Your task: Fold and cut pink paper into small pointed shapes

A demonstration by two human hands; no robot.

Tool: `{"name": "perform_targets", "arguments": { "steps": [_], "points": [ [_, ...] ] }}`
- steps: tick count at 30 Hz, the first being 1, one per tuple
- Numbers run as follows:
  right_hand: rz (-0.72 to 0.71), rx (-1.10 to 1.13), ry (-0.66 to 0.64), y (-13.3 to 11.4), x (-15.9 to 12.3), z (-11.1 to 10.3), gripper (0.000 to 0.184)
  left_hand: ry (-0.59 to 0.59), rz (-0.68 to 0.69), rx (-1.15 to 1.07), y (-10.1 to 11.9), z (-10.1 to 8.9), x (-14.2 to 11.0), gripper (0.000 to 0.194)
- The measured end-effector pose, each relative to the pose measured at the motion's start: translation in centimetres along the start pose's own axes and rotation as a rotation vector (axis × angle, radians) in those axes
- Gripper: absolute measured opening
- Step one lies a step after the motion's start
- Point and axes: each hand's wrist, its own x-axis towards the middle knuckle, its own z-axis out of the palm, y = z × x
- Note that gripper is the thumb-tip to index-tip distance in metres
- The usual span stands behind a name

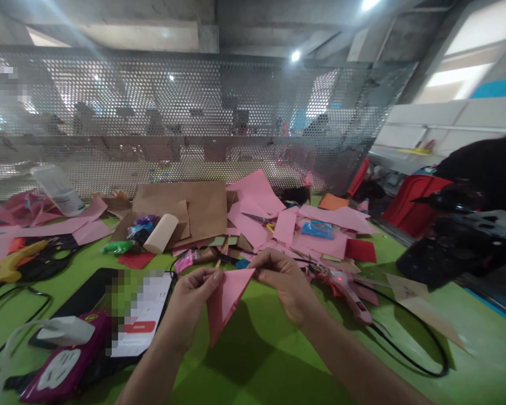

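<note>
From my end I see two bare hands over the worktop (278, 360). The left hand (189, 298) is closed in a pinch, thumb and fingers clamped on the upper left corner of a single folded pink paper triangle (227, 295). The right hand (282, 281) pinches the upper right corner. I have the triangle between the two hands, its point hanging down toward me.

Just right of the right hand, I count one pink glue gun (349, 295) with a small red light lit and its black cable looping over the worktop. Left of the left hand lie one lit smartphone (141, 320), one purple power strip (69, 360) and one white plug adapter (71, 331) in it. Farther left I find one yellow-handled tool (12, 264).

Beyond the hands I make out one cream cylinder (162, 232), one green packet (117, 247), one blue packet (318, 229) and one pair of scissors (258, 218). Pink paper sheets (257, 194) overlap too much for me to count, beside brown cardboard (204, 205). One perforated screen (194, 118) stands behind.
</note>
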Motion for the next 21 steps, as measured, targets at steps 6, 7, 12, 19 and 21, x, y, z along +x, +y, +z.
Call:
{"name": "perform_targets", "arguments": {
  "steps": [6,7,12,19,21],
  "points": [
    [0.071,-0.019,-0.053,-0.4,0.0,-0.3,0.011,0.075,0.097,0.148,-0.1,-0.2,0.1,0.031],
    [0.080,-0.026,-0.080,-0.5,-0.1,-0.4,0.015,0.087,0.115,0.169,-0.1,-0.2,0.1,0.030],
    [0.051,-0.188,-0.166,-1.0,-0.4,-0.3,0.029,0.107,0.223,0.324,0.0,0.0,0.0,0.022],
    [0.044,-0.321,-0.153,0.0,0.2,-0.1,0.028,0.010,0.325,0.495,0.4,0.3,-0.3,0.018],
    [0.059,-0.287,-0.152,0.1,0.4,-0.3,0.027,0.004,0.331,0.501,0.4,0.2,-0.2,0.019]
  ]
}}
